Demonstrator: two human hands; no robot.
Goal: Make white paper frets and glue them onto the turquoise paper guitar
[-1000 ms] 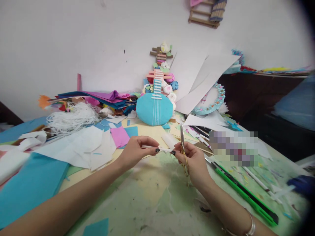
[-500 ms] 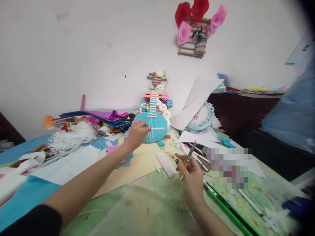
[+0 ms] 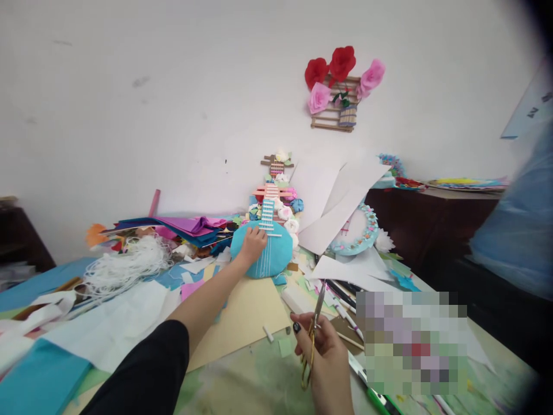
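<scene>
A blue paper lute (image 3: pixel 242 253) with white strings stands propped up at the back of the table. My left hand (image 3: pixel 254 245) is over its body, fingers pinched on one end of a thin white stick (image 3: pixel 274 235) that lies across the strings below the blue neck (image 3: pixel 268 211). In front, my right hand (image 3: pixel 322 351) holds gold-handled scissors (image 3: pixel 318 308), blades pointing up and away. A short white stick piece (image 3: pixel 268 334) lies on the table to the left of that hand.
White string (image 3: pixel 129 262) is heaped at the left beside folded coloured paper (image 3: pixel 181 227). Cream card (image 3: pixel 242 323) lies flat in the middle. Pens (image 3: pixel 345 314) and a green cutter (image 3: pixel 375 395) are at right, near a blurred-out patch. A flower-trimmed ring (image 3: pixel 369 230) leans behind.
My left hand has moved the white stick up the lute, closer to the neck. The view has tilted upward. The scissors stay in my right hand.
</scene>
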